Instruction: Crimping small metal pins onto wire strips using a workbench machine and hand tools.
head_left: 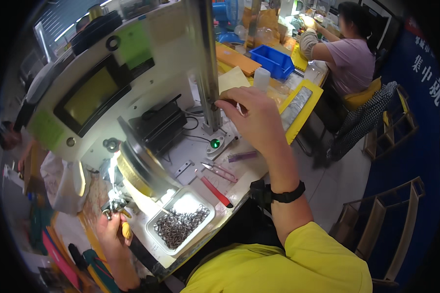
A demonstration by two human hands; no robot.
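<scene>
My left hand (113, 232) is at the lower left, its fingers closed around the end of a small metal fixture (114, 204). A yellow finger cover (126, 230) shows on one finger. Bright light falls on the fixture, beside a round wheel (136, 168) with a yellowish rim. My right hand (256, 119) is raised at an upright metal post (204, 68), thumb and forefinger pinched close to it; anything between them is too small to make out. Between my arms, a white tray (150, 238) holds a heap of small dark metal pieces (181, 227), some of them looped.
Thread snips (220, 171) and a red-handled tool (216, 192) lie behind the tray. A green-lit button (214, 143) sits at the post's foot. The machine's pale panel with a screen (92, 100) rises at left. Beyond are a blue bin (273, 61) and a seated co-worker (349, 63).
</scene>
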